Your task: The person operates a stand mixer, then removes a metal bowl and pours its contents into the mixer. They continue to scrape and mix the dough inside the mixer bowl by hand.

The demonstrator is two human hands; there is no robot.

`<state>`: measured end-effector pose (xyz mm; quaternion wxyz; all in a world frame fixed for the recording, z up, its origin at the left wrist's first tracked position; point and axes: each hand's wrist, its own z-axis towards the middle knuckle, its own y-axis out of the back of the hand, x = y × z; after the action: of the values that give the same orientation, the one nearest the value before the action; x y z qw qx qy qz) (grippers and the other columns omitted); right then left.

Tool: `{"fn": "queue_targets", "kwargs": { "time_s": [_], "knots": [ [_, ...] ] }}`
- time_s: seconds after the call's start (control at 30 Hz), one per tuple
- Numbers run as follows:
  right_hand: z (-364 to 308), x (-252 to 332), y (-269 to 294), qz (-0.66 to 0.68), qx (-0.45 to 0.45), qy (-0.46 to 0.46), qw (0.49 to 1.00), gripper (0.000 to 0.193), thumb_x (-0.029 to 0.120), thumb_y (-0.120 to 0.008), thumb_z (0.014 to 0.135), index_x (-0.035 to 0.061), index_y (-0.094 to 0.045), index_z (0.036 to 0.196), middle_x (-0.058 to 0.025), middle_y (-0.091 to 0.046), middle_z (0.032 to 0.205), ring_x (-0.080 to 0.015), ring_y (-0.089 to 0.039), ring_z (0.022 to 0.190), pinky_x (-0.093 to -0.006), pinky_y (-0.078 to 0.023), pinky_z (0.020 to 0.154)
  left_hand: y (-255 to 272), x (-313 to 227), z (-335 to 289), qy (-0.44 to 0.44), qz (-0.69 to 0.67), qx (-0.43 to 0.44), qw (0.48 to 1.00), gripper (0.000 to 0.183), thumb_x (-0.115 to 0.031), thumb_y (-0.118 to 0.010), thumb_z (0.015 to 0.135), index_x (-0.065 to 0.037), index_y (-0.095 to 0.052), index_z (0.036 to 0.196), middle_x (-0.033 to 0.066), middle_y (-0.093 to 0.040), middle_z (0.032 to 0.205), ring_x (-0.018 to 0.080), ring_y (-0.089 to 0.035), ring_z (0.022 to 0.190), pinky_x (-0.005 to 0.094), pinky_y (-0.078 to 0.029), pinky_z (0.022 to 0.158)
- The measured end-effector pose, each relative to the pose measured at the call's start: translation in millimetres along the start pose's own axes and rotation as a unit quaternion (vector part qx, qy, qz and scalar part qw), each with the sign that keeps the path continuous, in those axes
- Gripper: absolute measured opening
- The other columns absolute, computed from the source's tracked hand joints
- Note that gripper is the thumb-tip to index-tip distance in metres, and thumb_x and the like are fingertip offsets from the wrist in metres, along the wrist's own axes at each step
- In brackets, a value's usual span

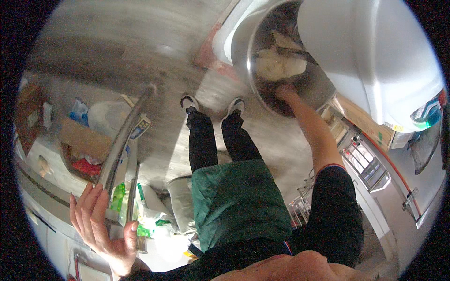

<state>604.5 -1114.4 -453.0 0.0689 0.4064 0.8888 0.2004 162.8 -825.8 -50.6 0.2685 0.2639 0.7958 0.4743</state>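
Note:
My right arm reaches into a steel mixing bowl [248,61] at the upper right. Inside it lies a pale lump of dough [280,66], with a dark metal mixer arm [295,54] crossing over it. My right hand [285,92] is low in the bowl, just on the near side of the dough. Its fingers are dim and blurred, so I cannot tell whether they touch the dough. At the lower left my left hand [105,234] is raised and open, thumb apart from the fingers. Its fingertips are beside a steel pole [123,140]; contact is unclear.
The white mixer housing [356,51] rises beyond the bowl. On the left, a cardboard box [84,136] and a scale with a keypad [140,127] stand by the pole. Sacks [180,203] lie by my legs. A green-capped bottle [426,117] is at far right.

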Motion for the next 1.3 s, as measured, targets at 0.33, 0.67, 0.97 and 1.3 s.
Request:
{"fn": "queue_targets", "kwargs": {
  "time_s": [0.33, 0.67, 0.97, 1.3],
  "knots": [
    [32, -64, -49, -0.106, -0.044, 0.069, 0.991, 0.071, 0.053, -0.045, 0.092, 0.0075, -0.032, 0.145, -0.0177, -0.027, 0.151, -0.0337, -0.024, 0.139, -0.0423, -0.017, 0.115, 3, 5, 0, -0.011, -0.009, -0.008, 1.000, 0.059, -0.055, -0.049, 0.089, -0.004, -0.056, 0.116, 0.0157, -0.060, 0.114, 0.0349, -0.055, 0.113, 0.0572, -0.027, 0.105],
    [59, -93, -60, -0.253, 0.050, 0.057, 0.964, 0.049, 0.035, -0.044, 0.092, 0.0059, -0.054, 0.129, -0.0220, -0.047, 0.136, -0.0360, -0.038, 0.131, -0.0464, -0.023, 0.112, 3, 4, -3, -0.003, -0.001, -0.005, 1.000, 0.060, -0.056, -0.049, 0.089, -0.003, -0.055, 0.116, 0.0168, -0.059, 0.116, 0.0357, -0.054, 0.114, 0.0580, -0.027, 0.105],
    [35, -68, -9, -0.147, -0.043, -0.006, 0.988, 0.049, 0.027, -0.059, 0.083, 0.0062, -0.054, 0.127, -0.0213, -0.053, 0.130, -0.0363, -0.046, 0.123, -0.0459, -0.035, 0.103, 0, 5, -2, -0.017, -0.012, 0.013, 1.000, 0.058, -0.055, -0.051, 0.089, -0.004, -0.055, 0.116, 0.0170, -0.060, 0.115, 0.0361, -0.055, 0.112, 0.0590, -0.026, 0.105],
    [39, -24, -21, -0.037, -0.067, 0.010, 0.997, 0.059, 0.024, -0.071, 0.076, 0.0079, -0.051, 0.129, -0.0195, -0.053, 0.129, -0.0354, -0.050, 0.120, -0.0449, -0.042, 0.097, 2, 7, -2, -0.015, -0.003, 0.015, 1.000, 0.062, -0.056, -0.047, 0.089, -0.002, -0.054, 0.118, 0.0166, -0.059, 0.117, 0.0360, -0.053, 0.115, 0.0597, -0.027, 0.105]
  ]
}}
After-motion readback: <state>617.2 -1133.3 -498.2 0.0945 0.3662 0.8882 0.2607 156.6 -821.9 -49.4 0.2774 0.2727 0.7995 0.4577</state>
